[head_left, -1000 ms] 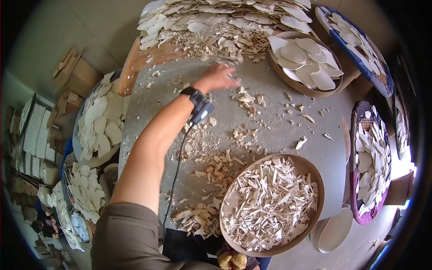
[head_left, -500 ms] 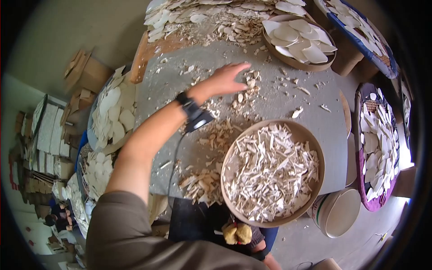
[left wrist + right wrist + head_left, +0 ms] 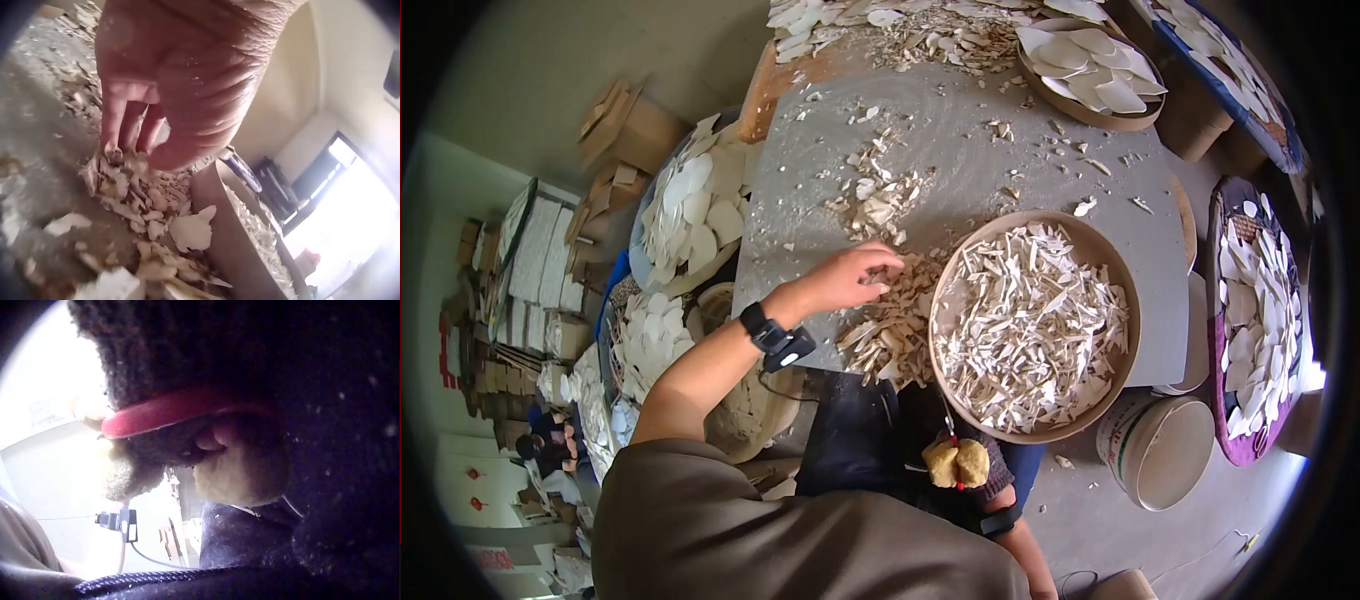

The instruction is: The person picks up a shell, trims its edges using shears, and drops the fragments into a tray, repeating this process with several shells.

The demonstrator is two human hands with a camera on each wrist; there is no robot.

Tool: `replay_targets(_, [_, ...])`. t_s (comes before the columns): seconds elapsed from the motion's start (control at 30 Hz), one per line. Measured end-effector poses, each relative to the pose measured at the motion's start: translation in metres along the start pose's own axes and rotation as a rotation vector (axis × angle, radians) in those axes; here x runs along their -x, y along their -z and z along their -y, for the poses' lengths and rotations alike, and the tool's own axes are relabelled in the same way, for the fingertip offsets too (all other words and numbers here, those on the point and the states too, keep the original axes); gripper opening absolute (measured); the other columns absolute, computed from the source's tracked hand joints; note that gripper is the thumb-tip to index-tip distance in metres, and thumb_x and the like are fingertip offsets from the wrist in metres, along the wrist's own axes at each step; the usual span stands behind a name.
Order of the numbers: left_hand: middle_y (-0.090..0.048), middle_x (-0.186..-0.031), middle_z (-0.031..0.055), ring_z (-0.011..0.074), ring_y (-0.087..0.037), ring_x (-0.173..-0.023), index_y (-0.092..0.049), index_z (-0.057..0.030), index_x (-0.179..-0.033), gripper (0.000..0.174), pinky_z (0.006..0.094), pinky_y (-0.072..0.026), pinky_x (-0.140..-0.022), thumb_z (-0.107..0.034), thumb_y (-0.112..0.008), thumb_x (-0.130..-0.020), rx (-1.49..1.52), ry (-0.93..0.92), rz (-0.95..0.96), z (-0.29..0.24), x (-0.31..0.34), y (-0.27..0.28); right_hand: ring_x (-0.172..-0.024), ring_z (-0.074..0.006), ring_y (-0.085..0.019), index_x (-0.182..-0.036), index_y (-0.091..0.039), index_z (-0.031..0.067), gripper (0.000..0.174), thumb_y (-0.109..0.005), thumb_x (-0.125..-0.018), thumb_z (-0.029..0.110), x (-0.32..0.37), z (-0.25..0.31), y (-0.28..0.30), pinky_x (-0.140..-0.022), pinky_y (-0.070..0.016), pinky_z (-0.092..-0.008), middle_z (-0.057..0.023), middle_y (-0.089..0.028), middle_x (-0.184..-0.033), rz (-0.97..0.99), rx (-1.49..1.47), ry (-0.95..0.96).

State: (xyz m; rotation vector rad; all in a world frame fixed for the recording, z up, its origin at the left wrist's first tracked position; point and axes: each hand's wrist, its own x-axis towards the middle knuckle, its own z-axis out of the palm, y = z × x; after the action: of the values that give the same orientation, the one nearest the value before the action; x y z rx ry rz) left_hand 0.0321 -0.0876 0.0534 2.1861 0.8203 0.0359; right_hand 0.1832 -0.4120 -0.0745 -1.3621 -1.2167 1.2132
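Note:
In the head view my left hand (image 3: pixel 835 282) is low over a heap of pale dried chips (image 3: pixel 892 340) near the table's front edge. Seen from the left wrist, its bent fingers (image 3: pixel 112 128) reach down with tips at the chips (image 3: pixel 165 206), thumb apart from them. Just right of that heap stands a round, shallow tray (image 3: pixel 1133 330) full of thin white strips (image 3: pixel 1030 330). My right hand (image 3: pixel 957 463), in a dark glove with yellow padded fingertips, is by my lap, holding a slim tool with a red handle (image 3: pixel 162 415); its tip is hidden.
More scraps (image 3: pixel 880 195) lie across the grey table (image 3: pixel 970 130). A round tray of large white slices (image 3: pixel 1090 70) is at the far right. A bucket (image 3: pixel 1165 455) stands beside the table; trays of slices (image 3: pixel 695 205) line the left. A cable trails from my left wrist device.
My left hand has come from the far part of the table back to the near heap, its fingers now more bent. The head view has shifted, bringing my right hand more fully into sight.

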Motion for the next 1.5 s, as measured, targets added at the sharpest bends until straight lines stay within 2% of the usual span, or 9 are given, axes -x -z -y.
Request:
replay_targets(0.07, [-0.065,-0.102,0.0077,0.0100,-0.061,-0.091,-0.060,-0.0047,-0.108,0.026,0.0264,-0.0497,-0.077,-0.017,-0.063,-0.085,0.096,0.316,0.040,-0.010,0.015,0.016,-0.090,-0.0272,-0.060,-0.110,-0.056,0.0045,0.029,-0.053,-0.084,0.015,0.003,-0.001,0.003,-0.083,-0.0463,-0.0353,-0.0120,-0.063,-0.096,0.061,0.053,0.009])
replay_targets(0.17, [-0.063,-0.108,0.0110,0.0143,-0.061,-0.099,-0.057,-0.0057,-0.112,0.030,0.0291,-0.0488,-0.081,-0.008,-0.062,-0.082,-0.012,0.264,-0.153,0.011,0.003,0.040,-0.099,-0.0347,-0.057,-0.110,-0.059,0.0067,0.035,-0.059,-0.079,0.022,0.000,0.008,0.000,-0.089,-0.0438,-0.0390,-0.0184,-0.063,-0.101,0.041,0.055,-0.066])
replay_targets(0.3, [-0.059,-0.115,0.0119,0.0228,-0.057,-0.105,-0.058,-0.0070,-0.110,0.037,0.0316,-0.0465,-0.086,0.000,-0.059,-0.074,-0.409,-0.289,-0.440,0.046,-0.036,0.033,-0.083,-0.0281,-0.063,-0.098,-0.059,0.0041,0.027,-0.061,-0.079,0.023,0.006,0.017,-0.003,-0.073,-0.0486,-0.0337,-0.0133,-0.064,-0.087,0.090,0.149,-0.062])
replay_targets(0.47, [-0.061,-0.111,0.0096,0.0256,-0.059,-0.099,-0.058,-0.0089,-0.112,0.042,0.0329,-0.0474,-0.084,-0.001,-0.061,-0.070,-0.554,-0.223,-0.407,0.051,-0.057,0.014,-0.079,-0.0274,-0.063,-0.094,-0.060,0.0043,0.024,-0.062,-0.078,0.023,0.008,0.028,-0.015,-0.069,-0.0486,-0.0331,-0.0121,-0.064,-0.083,0.023,0.213,-0.089])
replay_targets(0.7, [-0.063,-0.093,0.0125,0.0167,-0.063,-0.075,-0.047,0.0004,-0.122,0.048,0.0263,-0.0519,-0.064,-0.002,-0.063,-0.077,0.861,0.239,-0.038,0.070,0.005,0.050,-0.075,-0.0233,-0.063,-0.092,-0.060,0.0048,0.019,-0.060,-0.081,0.020,0.006,0.032,-0.024,-0.067,-0.0483,-0.0311,-0.0100,-0.063,-0.080,0.049,0.317,-0.072])
replay_targets(0.83, [-0.060,-0.098,0.0132,0.0166,-0.062,-0.074,-0.043,-0.0025,-0.128,0.054,0.0263,-0.0516,-0.063,-0.002,-0.061,-0.077,0.503,0.351,-0.226,0.090,0.038,0.056,-0.077,-0.0256,-0.062,-0.093,-0.060,0.0051,0.022,-0.062,-0.079,0.023,-0.002,0.047,-0.030,-0.068,-0.0487,-0.0322,-0.0108,-0.063,-0.081,0.105,0.260,-0.046])
replay_targets(1.07, [-0.063,-0.077,0.0033,0.0134,-0.060,-0.070,-0.066,-0.0041,-0.097,0.021,0.0282,-0.0483,-0.062,-0.010,-0.064,-0.077,0.126,0.103,-0.457,0.111,0.045,0.036,-0.081,-0.0329,-0.062,-0.097,-0.059,0.0050,0.032,-0.068,-0.073,0.025,-0.007,0.057,-0.040,-0.071,-0.0494,-0.0342,-0.0145,-0.063,-0.084,0.084,-0.042,-0.167])
replay_targets(1.3, [-0.059,-0.088,0.0115,0.0275,-0.060,-0.086,-0.063,-0.0049,-0.095,0.028,0.0357,-0.0474,-0.076,-0.018,-0.071,-0.071,-0.383,0.145,-0.595,0.061,0.034,0.001,-0.079,-0.0354,-0.061,-0.094,-0.059,0.0077,0.031,-0.069,-0.069,0.023,-0.025,0.088,-0.047,-0.067,-0.0491,-0.0367,-0.0145,-0.062,-0.080,0.190,0.326,0.045])
replay_targets(1.5, [-0.064,-0.092,0.0124,0.0231,-0.066,-0.076,-0.055,-0.0016,-0.096,0.019,0.0316,-0.0523,-0.065,-0.009,-0.061,-0.079,0.110,0.179,-0.573,0.068,0.044,0.005,-0.078,-0.0363,-0.061,-0.093,-0.058,0.0078,0.032,-0.069,-0.069,0.025,-0.015,0.091,-0.047,-0.066,-0.0490,-0.0376,-0.0150,-0.062,-0.079,0.177,0.312,0.076])
